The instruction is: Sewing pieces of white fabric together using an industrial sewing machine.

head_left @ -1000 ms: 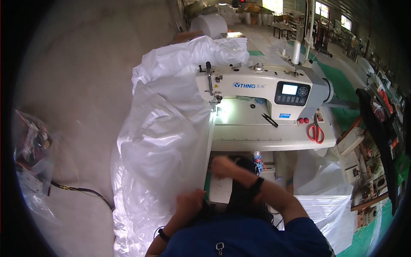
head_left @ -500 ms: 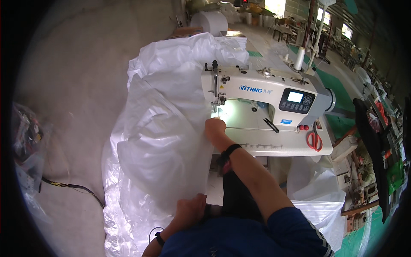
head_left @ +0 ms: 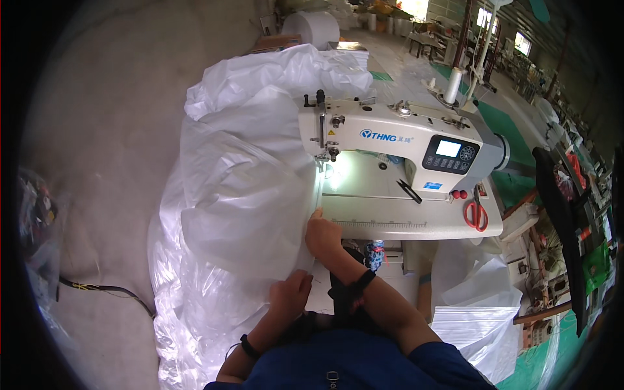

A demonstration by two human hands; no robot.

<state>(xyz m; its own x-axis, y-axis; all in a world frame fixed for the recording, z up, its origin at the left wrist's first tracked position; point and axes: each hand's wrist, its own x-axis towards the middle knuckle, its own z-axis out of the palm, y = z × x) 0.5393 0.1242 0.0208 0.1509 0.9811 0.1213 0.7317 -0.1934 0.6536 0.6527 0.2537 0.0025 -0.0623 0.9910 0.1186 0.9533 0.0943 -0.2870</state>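
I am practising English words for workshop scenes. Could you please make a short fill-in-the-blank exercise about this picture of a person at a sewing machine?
1. Both hands press on a large sheet of clear ____ film.
2. The right hand lies nearer to the sewing machine than the ____ hand.
3. Scissors with ____ handles lie on the machine table.
4. A ____ spool of thread stands behind the machine.

Missing words: plastic; left; red; white
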